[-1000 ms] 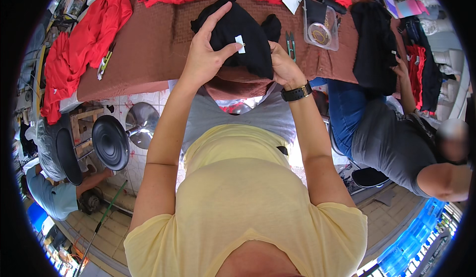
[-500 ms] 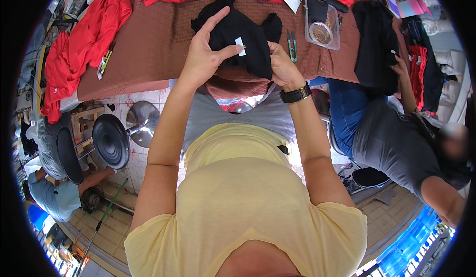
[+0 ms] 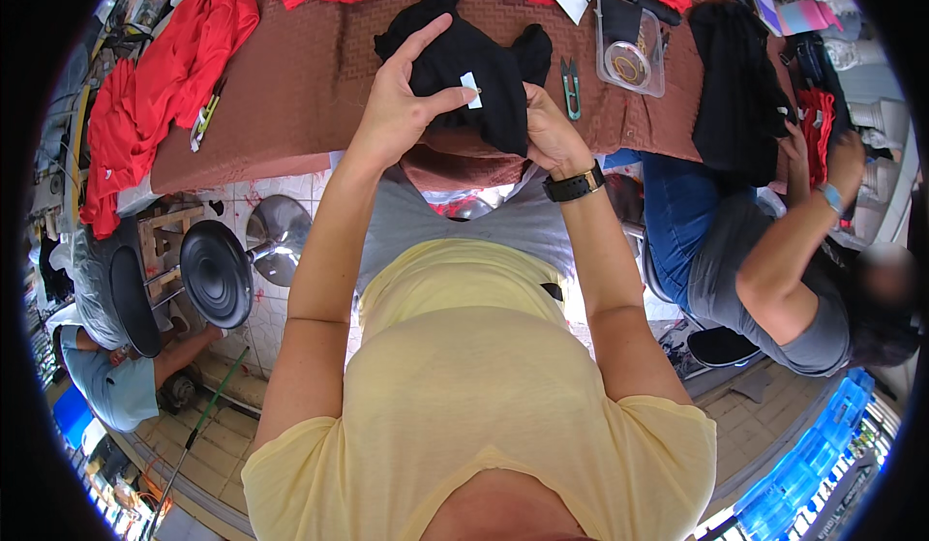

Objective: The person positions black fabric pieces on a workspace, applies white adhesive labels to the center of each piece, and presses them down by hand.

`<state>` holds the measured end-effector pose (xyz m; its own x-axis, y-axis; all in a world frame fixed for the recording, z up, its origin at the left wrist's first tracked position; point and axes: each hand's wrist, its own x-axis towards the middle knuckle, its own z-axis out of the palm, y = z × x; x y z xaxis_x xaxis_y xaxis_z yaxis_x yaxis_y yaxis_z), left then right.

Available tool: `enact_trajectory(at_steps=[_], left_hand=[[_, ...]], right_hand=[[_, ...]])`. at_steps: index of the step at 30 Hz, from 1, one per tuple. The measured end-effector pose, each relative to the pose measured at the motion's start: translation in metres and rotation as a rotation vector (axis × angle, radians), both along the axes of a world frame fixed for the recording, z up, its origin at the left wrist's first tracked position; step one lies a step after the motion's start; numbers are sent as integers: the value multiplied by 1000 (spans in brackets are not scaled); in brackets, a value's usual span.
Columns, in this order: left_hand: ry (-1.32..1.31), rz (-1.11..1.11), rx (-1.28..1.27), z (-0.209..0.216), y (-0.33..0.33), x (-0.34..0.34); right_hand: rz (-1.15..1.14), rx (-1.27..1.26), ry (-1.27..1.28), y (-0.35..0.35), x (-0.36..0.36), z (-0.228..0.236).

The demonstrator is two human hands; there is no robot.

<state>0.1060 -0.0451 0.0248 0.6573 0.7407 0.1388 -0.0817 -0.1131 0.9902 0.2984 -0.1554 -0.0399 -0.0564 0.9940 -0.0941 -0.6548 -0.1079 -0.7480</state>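
At the near edge of the table (image 3: 300,86), the left hand (image 3: 402,105) holds the black cloth (image 3: 484,52), thumb on its white tag (image 3: 471,84); the right hand (image 3: 552,135) grips the cloth's side. If the thumb slackens, the tag could shift; uneven pulling could skew the cloth.

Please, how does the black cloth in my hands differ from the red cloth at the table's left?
The black cloth is held by your left hand and right hand; the red cloth has no hand on it. The black cloth is bunched short, while the red cloth stretches long. Both are wrinkled.
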Motion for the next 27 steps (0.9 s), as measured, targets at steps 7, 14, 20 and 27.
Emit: enact_trajectory(at_steps=[7, 14, 20, 27], left_hand=[[-5, -13, -32, 2, 0, -2], [20, -16, -30, 2, -1, -2], [27, -16, -28, 2, -1, -1], [30, 11, -42, -5, 2, 0]], right_hand=[[20, -3, 24, -1, -1, 1], [-1, -34, 21, -2, -2, 2], [-34, -37, 32, -2, -5, 5], [-60, -58, -5, -4, -3, 3]])
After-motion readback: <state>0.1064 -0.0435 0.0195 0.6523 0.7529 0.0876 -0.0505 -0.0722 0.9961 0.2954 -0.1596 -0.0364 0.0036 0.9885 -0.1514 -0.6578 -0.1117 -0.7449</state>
